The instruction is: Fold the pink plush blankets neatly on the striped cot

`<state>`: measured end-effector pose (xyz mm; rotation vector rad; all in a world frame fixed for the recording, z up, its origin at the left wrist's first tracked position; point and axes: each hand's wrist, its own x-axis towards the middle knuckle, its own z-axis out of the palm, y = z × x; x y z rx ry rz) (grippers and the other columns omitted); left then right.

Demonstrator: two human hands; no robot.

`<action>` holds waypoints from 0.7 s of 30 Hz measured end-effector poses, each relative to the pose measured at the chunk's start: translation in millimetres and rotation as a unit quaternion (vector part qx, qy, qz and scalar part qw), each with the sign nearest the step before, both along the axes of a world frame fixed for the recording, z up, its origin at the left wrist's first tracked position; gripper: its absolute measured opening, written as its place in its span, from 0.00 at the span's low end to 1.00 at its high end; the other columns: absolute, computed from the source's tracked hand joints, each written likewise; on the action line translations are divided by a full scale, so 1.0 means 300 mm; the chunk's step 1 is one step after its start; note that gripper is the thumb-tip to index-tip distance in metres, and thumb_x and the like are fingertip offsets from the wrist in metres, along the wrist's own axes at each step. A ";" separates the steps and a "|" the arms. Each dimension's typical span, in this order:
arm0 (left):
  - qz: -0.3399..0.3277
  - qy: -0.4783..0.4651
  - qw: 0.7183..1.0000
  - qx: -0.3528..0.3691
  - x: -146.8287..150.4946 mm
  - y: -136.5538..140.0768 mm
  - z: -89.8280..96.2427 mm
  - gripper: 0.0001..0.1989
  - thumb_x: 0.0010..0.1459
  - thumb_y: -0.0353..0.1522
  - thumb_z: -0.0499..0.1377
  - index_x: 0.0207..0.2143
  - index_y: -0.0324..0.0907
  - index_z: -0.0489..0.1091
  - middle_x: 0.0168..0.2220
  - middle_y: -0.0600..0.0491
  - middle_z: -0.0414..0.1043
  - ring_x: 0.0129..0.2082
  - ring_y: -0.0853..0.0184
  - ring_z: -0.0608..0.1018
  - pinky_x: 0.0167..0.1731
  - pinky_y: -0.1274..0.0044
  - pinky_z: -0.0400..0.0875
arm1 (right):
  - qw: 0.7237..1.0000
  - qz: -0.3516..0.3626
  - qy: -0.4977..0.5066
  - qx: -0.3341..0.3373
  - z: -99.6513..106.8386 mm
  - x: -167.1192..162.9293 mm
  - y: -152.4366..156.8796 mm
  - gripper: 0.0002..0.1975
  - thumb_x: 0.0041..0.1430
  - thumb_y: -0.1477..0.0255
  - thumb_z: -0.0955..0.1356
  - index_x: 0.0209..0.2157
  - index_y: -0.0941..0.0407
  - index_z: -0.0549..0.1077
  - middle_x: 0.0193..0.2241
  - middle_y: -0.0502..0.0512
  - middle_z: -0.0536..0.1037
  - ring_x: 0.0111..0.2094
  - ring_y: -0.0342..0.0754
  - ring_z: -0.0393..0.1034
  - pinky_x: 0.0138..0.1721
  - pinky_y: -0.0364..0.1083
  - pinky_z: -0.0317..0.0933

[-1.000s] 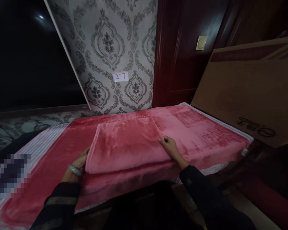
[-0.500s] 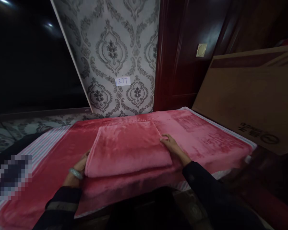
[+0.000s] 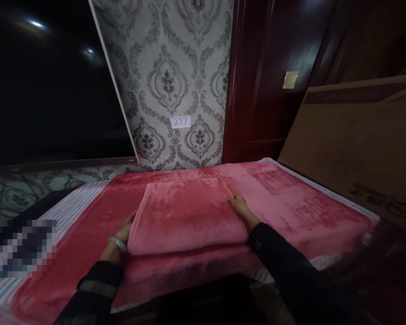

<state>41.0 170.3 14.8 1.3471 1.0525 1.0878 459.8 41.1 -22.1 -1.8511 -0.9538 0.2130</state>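
A folded pink-red plush blanket (image 3: 189, 216) lies as a thick rectangle on a larger spread of the same plush. At its left edge is my left hand (image 3: 126, 228), with a pale bangle on the wrist; the fingertips are partly hidden against the fold. My right hand (image 3: 239, 205) grips the right edge, its fingers curled in and the thumb on top. Beneath both, the pink-red plush cover (image 3: 270, 198) has darker pressed patterns on its right part.
Striped cloth (image 3: 76, 205) borders the cover on the left. A large dark screen (image 3: 54, 90) stands at the back left. The cardboard box (image 3: 355, 135) leans at the right, near a dark red wood panel (image 3: 257, 104). On the patterned wall is a paper label (image 3: 180, 122) reading 277.
The view has shifted, so everything appears slightly lower and further right. My right hand's fingers have curled in more at the blanket's edge. The folded blanket keeps its shape and place.
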 end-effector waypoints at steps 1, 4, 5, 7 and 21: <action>0.005 0.008 1.000 0.007 -0.005 0.002 0.009 0.20 0.39 0.47 0.72 0.34 0.48 0.79 0.46 0.44 0.81 0.54 0.48 0.78 0.57 0.61 0.72 | 1.000 0.002 0.000 -0.012 0.013 0.007 0.000 0.13 0.51 0.69 0.67 0.36 0.59 0.79 0.27 0.58 0.80 0.30 0.55 0.75 0.32 0.48 0.66; 0.038 0.073 0.995 0.054 -0.007 0.020 0.069 0.23 0.47 0.49 0.67 0.40 0.44 0.78 0.47 0.40 0.80 0.51 0.48 0.80 0.52 0.59 0.75 | 0.996 0.018 -0.072 -0.043 0.078 0.002 0.019 0.30 0.54 0.69 0.67 0.58 0.62 0.71 0.51 0.67 0.78 0.53 0.60 0.72 0.53 0.53 0.65; 0.047 0.117 0.988 0.086 0.003 0.028 0.096 0.25 0.49 0.48 0.66 0.45 0.42 0.77 0.50 0.39 0.79 0.52 0.48 0.80 0.53 0.59 0.74 | 0.991 0.032 -0.123 -0.052 0.101 -0.014 0.031 0.33 0.57 0.68 0.66 0.64 0.62 0.65 0.59 0.68 0.72 0.60 0.60 0.65 0.59 0.54 0.59; 0.045 0.235 0.955 0.174 0.045 0.044 0.144 0.28 0.55 0.45 0.62 0.55 0.40 0.73 0.59 0.39 0.73 0.61 0.50 0.73 0.60 0.61 0.68 | 0.969 0.063 -0.225 -0.082 0.135 -0.062 0.060 0.36 0.63 0.63 0.63 0.69 0.61 0.56 0.68 0.67 0.60 0.69 0.60 0.51 0.66 0.56 0.49; -0.087 0.563 0.775 0.272 0.189 0.073 -0.105 0.40 0.66 0.51 0.48 0.70 0.33 0.52 0.73 0.35 0.42 0.73 0.50 0.44 0.70 0.60 0.46 | 0.903 0.063 -0.361 -0.226 -0.046 -0.149 0.076 0.33 0.71 0.56 0.55 0.70 0.57 0.56 0.71 0.67 0.53 0.71 0.63 0.44 0.66 0.64 0.44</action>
